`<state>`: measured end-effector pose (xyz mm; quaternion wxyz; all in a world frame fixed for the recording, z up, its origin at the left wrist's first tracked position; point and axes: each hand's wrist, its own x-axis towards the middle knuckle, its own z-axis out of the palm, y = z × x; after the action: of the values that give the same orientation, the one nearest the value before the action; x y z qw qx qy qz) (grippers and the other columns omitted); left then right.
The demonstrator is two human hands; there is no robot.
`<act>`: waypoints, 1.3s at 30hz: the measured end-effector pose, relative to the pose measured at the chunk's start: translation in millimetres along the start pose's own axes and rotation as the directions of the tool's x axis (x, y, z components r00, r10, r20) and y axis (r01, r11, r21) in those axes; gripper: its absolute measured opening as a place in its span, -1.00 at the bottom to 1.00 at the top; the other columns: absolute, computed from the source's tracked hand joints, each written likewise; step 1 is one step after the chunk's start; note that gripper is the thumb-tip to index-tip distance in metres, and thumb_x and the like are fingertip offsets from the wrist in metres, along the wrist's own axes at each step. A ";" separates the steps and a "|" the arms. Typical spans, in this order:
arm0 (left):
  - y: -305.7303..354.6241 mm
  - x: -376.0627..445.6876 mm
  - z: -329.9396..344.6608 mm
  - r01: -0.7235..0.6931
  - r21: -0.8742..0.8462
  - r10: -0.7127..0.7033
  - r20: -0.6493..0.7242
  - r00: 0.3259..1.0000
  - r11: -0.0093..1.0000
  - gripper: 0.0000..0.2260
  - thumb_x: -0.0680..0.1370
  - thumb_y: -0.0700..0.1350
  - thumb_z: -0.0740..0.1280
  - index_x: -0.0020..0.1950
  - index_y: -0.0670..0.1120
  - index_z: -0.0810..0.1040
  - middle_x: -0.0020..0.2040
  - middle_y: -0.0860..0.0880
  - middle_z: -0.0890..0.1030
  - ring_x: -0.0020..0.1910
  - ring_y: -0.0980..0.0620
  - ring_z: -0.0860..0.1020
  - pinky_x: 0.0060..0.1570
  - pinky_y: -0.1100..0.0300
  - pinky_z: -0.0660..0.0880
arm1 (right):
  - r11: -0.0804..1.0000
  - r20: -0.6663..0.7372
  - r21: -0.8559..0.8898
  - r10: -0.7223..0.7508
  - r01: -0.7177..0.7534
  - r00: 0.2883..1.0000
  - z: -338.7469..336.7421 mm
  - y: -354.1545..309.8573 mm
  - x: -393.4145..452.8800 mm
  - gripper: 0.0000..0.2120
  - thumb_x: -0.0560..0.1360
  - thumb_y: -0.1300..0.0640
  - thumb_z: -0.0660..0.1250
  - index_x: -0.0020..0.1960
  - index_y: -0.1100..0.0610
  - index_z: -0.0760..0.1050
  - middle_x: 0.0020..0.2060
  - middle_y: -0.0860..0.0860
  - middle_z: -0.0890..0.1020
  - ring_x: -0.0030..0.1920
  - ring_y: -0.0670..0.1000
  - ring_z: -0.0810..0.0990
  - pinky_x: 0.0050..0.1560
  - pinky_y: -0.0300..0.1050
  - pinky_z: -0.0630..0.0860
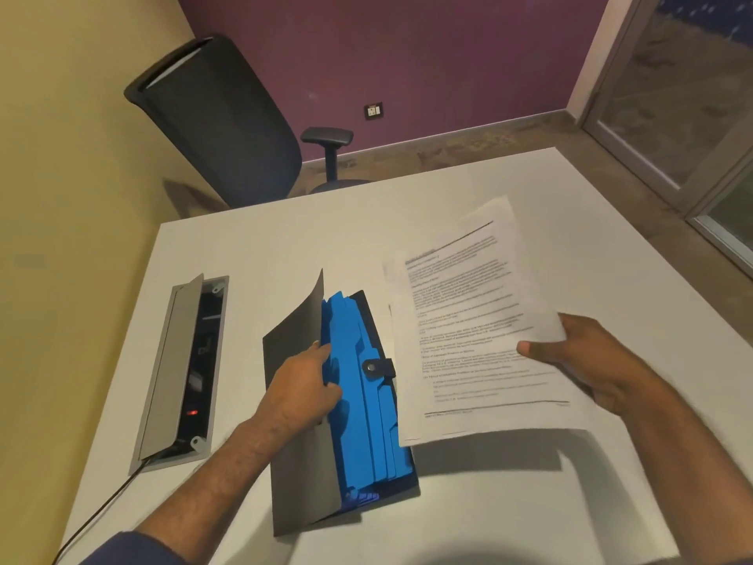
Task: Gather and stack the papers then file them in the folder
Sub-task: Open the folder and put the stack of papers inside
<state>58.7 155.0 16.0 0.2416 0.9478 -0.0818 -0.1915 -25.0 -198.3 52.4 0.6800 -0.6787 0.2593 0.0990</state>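
A dark expanding folder (293, 454) with blue inner dividers (358, 393) lies on the white table (285, 254), its grey front flap lifted. My left hand (303, 391) grips the flap's edge, fingers against the blue dividers, holding the folder apart. My right hand (586, 360) holds a stack of printed papers (468, 320) by its right edge, thumb on top. The stack hovers above the table just right of the folder, its lower left corner overlapping the folder's right side. A snap strap (377, 367) sits on the folder's right edge.
An open cable box (183, 373) with a raised grey lid is sunk into the table at left, a black cable (97, 511) running from it. A dark office chair (228, 124) stands behind the table's far edge. Glass door at right.
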 end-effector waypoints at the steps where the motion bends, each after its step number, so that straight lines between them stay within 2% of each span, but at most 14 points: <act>1: -0.7 0.2 0.8 -0.002 -0.013 0.002 0.009 1.000 1.000 -0.48 0.54 -0.16 0.40 0.48 0.01 0.38 0.39 0.06 0.50 -0.03 0.12 0.47 -0.54 0.51 0.44 | 1.000 0.031 0.017 -0.012 0.011 0.999 -1.6 -7.2 -2.8 -0.69 0.40 0.37 0.47 0.14 0.23 0.62 -0.02 0.13 0.74 -0.04 0.16 0.74 -0.12 -0.05 0.68; 7: 1.9 -1.4 1.4 -0.023 0.004 0.023 0.013 1.000 1.000 -0.47 0.52 -0.17 0.40 0.47 0.00 0.38 0.39 0.04 0.49 -0.10 0.08 0.50 -0.46 0.38 0.55 | 0.994 0.213 -0.096 0.076 -0.056 0.974 15.9 -30.0 -3.5 -0.65 0.35 0.34 0.51 0.13 0.20 0.64 0.01 0.14 0.74 0.02 0.22 0.72 0.10 0.14 0.60; 10: 6.2 -4.1 0.1 -0.026 0.018 0.026 -0.010 1.000 1.000 -0.52 0.50 -0.18 0.39 0.40 0.00 0.42 0.25 0.04 0.56 -0.18 0.10 0.52 -0.17 0.20 0.65 | 0.972 0.244 -0.217 0.138 -0.085 0.960 35.7 -35.1 0.3 -0.72 0.37 0.39 0.50 0.04 0.18 0.67 -0.09 0.13 0.76 -0.09 0.16 0.75 -0.10 0.05 0.68; 12: 7.7 -6.4 1.4 -0.038 0.008 0.038 0.004 0.999 0.999 -0.57 0.51 -0.15 0.42 0.35 0.03 0.43 0.17 0.07 0.57 -0.18 0.11 0.52 -0.10 0.17 0.67 | 0.951 0.266 -0.291 0.188 -0.107 0.946 50.7 -37.8 3.4 -0.75 0.37 0.41 0.49 -0.04 0.14 0.68 -0.13 0.11 0.76 -0.14 0.12 0.75 -0.20 -0.02 0.68; 14: 9.9 -8.2 2.0 -0.045 -0.003 0.045 0.024 0.999 0.999 -0.59 0.51 -0.10 0.44 0.32 0.06 0.42 0.16 0.09 0.56 -0.12 0.10 0.53 -0.08 0.17 0.66 | 0.928 0.254 -0.354 0.215 -0.116 0.943 67.0 -39.6 8.5 -0.75 0.38 0.42 0.48 -0.06 0.13 0.67 -0.12 0.11 0.76 -0.12 0.13 0.75 -0.15 -0.01 0.69; 17: 13.0 -8.8 3.2 -0.078 -0.003 0.078 0.029 0.997 0.997 -0.59 0.50 -0.07 0.47 0.31 0.07 0.44 0.09 0.15 0.54 -0.17 0.14 0.49 -0.06 0.19 0.62 | 0.923 0.182 -0.367 0.192 -0.114 0.964 93.0 -40.2 17.9 -0.69 0.39 0.45 0.46 0.09 0.24 0.64 -0.01 0.16 0.73 -0.04 0.14 0.72 0.02 0.01 0.66; 20: 13.7 -9.1 3.9 -0.095 -0.006 0.095 0.011 0.995 0.995 -0.58 0.48 -0.01 0.50 0.29 0.08 0.46 0.09 0.15 0.56 -0.24 0.22 0.43 0.00 0.23 0.54 | 0.920 0.101 -0.383 0.124 -0.076 0.987 118.1 -38.2 23.6 -0.62 0.38 0.44 0.47 0.18 0.28 0.58 0.07 0.17 0.68 -0.06 0.08 0.67 -0.04 -0.11 0.65; 23: 11.0 -8.6 2.0 -0.083 -0.025 0.082 -0.025 0.996 0.996 -0.60 0.47 -0.03 0.50 0.27 0.09 0.48 0.16 0.08 0.60 -0.26 0.24 0.42 -0.05 0.25 0.54 | 0.874 0.039 -0.486 0.031 -0.008 0.999 143.5 -28.7 22.2 -0.62 0.38 0.36 0.48 0.18 0.21 0.58 0.00 0.12 0.67 -0.02 0.10 0.65 0.01 -0.03 0.65; 26: 10.4 -7.1 -3.3 -0.067 -0.054 0.065 -0.050 0.997 0.996 -0.59 0.48 -0.05 0.49 0.29 0.07 0.47 0.20 0.06 0.61 -0.22 0.18 0.47 -0.09 0.20 0.62 | 0.811 0.006 -0.578 -0.104 0.088 0.995 171.8 -12.4 11.8 -0.68 0.41 0.28 0.43 0.15 0.12 0.59 -0.14 -0.01 0.62 -0.17 0.01 0.61 -0.28 -0.22 0.57; 28: 11.1 -6.9 -5.7 -0.068 -0.064 0.064 -0.054 0.996 0.996 -0.57 0.49 -0.10 0.47 0.33 0.03 0.45 0.25 0.04 0.59 -0.14 0.12 0.53 -0.17 0.21 0.65 | 0.798 -0.013 -0.586 -0.179 0.138 0.984 192.1 1.4 4.1 -0.70 0.43 0.24 0.41 0.14 0.07 0.60 -0.13 -0.02 0.63 -0.19 0.00 0.60 -0.24 -0.17 0.63; 31: 12.5 -8.6 -4.2 -0.085 -0.073 0.083 -0.039 0.996 0.994 -0.48 0.50 -0.17 0.44 0.43 -0.03 0.40 0.33 -0.01 0.55 0.07 -0.06 0.60 -0.44 0.36 0.57 | 0.792 -0.011 -0.582 -0.232 0.182 0.973 220.8 21.2 -4.8 -0.73 0.49 0.14 0.40 0.18 0.03 0.55 -0.05 -0.03 0.64 -0.16 0.02 0.57 -0.16 -0.13 0.67; 33: 14.7 -10.7 -2.2 -0.111 -0.098 0.108 -0.036 0.994 0.989 -0.48 0.49 -0.18 0.45 0.43 -0.05 0.41 0.25 0.01 0.57 -0.06 -0.04 0.63 -0.51 0.37 0.53 | 0.762 0.001 -0.618 -0.245 0.193 0.970 234.3 30.0 -6.2 -0.76 0.53 0.05 0.37 0.18 0.04 0.51 0.00 -0.01 0.64 -0.10 0.03 0.60 -0.13 -0.11 0.63; 36: 17.8 -11.5 -1.4 -0.116 -0.104 0.112 -0.045 0.993 0.988 -0.54 0.49 -0.22 0.42 0.38 -0.10 0.45 0.17 0.01 0.61 -0.38 0.11 0.56 -0.52 0.45 0.46 | 0.627 0.041 -0.753 -0.258 0.199 0.965 242.4 38.1 -2.4 -0.76 0.53 0.06 0.36 0.15 0.10 0.45 0.09 0.07 0.55 0.05 0.07 0.54 -0.02 -0.03 0.56; 39: 19.3 -11.0 -2.4 -0.092 -0.118 0.087 -0.049 0.995 0.989 -0.57 0.50 -0.24 0.40 0.36 -0.12 0.46 0.24 -0.07 0.61 -0.43 0.12 0.53 -0.54 0.49 0.42 | 0.512 0.050 -0.842 -0.240 0.171 0.969 241.4 47.2 2.6 -0.66 0.49 -0.03 0.37 0.18 0.09 0.45 0.18 0.11 0.46 0.16 0.11 0.43 0.12 0.02 0.50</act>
<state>48.4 142.0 31.0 0.3081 0.9309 -0.1072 -0.1645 7.0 39.1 -3.5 0.2677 -0.9499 0.1223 0.1051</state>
